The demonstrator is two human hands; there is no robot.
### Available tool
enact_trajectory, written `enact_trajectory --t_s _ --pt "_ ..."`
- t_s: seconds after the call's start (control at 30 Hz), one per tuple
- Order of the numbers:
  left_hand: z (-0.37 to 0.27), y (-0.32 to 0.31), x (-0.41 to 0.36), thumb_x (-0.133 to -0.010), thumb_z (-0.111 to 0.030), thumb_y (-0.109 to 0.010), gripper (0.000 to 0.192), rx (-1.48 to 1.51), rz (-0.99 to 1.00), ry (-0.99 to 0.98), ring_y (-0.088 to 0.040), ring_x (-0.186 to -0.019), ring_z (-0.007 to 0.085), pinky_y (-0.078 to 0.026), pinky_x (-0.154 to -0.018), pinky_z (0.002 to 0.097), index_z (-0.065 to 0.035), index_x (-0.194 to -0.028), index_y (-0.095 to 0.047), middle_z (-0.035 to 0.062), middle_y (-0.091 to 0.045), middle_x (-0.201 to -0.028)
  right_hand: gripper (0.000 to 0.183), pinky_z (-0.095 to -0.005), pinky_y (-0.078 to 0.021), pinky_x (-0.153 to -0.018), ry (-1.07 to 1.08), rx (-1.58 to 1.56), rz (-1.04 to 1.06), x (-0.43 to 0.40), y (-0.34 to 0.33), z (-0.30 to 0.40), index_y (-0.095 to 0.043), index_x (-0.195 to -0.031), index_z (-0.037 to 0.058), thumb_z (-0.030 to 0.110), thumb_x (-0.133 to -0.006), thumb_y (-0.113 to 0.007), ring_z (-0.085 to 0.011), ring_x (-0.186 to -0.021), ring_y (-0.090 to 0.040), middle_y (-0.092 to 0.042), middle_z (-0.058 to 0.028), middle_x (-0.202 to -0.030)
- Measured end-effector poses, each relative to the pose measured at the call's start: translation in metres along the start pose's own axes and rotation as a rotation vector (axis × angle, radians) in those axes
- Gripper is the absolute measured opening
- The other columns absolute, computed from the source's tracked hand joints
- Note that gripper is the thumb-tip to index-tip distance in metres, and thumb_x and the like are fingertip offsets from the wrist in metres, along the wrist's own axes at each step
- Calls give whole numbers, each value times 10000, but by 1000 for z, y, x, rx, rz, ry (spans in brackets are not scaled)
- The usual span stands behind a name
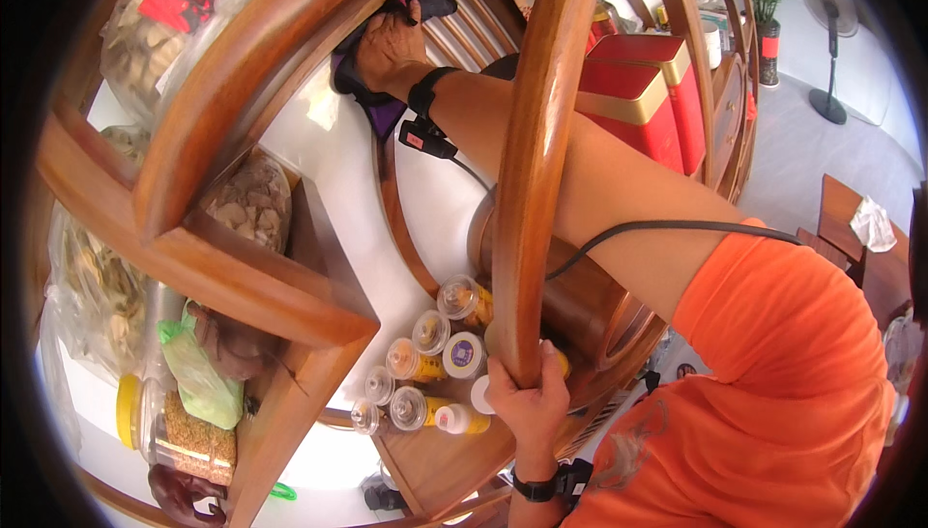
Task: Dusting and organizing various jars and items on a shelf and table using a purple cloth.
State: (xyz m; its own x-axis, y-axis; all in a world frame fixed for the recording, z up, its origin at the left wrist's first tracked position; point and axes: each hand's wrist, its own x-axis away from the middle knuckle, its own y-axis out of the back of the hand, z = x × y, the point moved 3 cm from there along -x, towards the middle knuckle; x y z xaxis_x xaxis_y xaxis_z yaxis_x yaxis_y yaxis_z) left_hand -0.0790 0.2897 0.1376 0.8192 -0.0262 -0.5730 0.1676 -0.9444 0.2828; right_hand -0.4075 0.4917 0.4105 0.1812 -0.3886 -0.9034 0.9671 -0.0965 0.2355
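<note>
My left hand (391, 42) is stretched out at the top of the view, pressing a dark cloth with purple parts (384, 113) against the wooden shelf frame (290, 57). A black strap with a small device sits on that wrist. My right hand (529, 397) grips the curved wooden bar (540, 166) of the shelf at the lower middle. Which hand is left or right I judge from the arms' layout; the upper arm wears an orange sleeve (783, 310). Behind the bar, beside my lower hand, stand several lidded plastic jars (464, 354).
Red boxes with gold edges (638, 93) stand behind the upper arm. Bags of dried goods (250, 202), a yellow-lidded jar (192, 434) and a green plastic bag (206, 376) fill the left shelves. A standing fan (830, 42) and a potted plant (768, 21) are at the upper right.
</note>
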Motion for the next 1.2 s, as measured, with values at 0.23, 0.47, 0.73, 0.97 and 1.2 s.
enact_trajectory --t_s 0.23,0.47,0.73,0.97,1.2 --pt "0 -2 -3 -826 -162 -827 289 -113 -41 -70 -682 -623 203 -522 -586 321 22 -914 -623 119 -707 -738 444 -657 -391 -1067 677 -111 253 97 14 96 -718 -1173 -43 260 -903 -539 -507 -1248 -553 -637 -314 -1301" --pt "6 9 2 -851 -123 -791 237 -110 -29 -21 -657 -682 198 -514 -639 334 17 -942 -624 108 -693 -788 573 -776 -306 -1042 531 -12 445 67 28 62 -509 -1440 -79 202 -947 -588 -563 -1237 -568 -620 -394 -1268" --pt "-9 -4 -1 -846 -143 -808 266 -93 2 -51 -693 -660 261 -524 -614 358 31 -909 -617 162 -709 -777 341 -580 -447 -965 303 38 345 -27 6 -39 -759 -1171 134 249 -943 -532 -328 -1160 -685 -735 -90 -1234" --pt "0 12 -7 -870 -146 -781 228 29 151 29 -610 -722 130 -496 -682 296 -8 -913 -605 53 -656 -783 366 -559 -443 -994 640 194 462 19 35 -4 -746 -1198 68 257 -948 -557 -367 -1225 -637 -717 -153 -1270" --pt "-4 42 -44 -958 -262 -710 367 505 176 88 -667 -926 185 -528 -889 315 39 -1146 -616 117 -695 -1067 280 -566 -472 -953 1013 6 342 152 41 19 -757 -961 66 270 -878 -585 -444 -1067 -666 -751 -126 -1027"
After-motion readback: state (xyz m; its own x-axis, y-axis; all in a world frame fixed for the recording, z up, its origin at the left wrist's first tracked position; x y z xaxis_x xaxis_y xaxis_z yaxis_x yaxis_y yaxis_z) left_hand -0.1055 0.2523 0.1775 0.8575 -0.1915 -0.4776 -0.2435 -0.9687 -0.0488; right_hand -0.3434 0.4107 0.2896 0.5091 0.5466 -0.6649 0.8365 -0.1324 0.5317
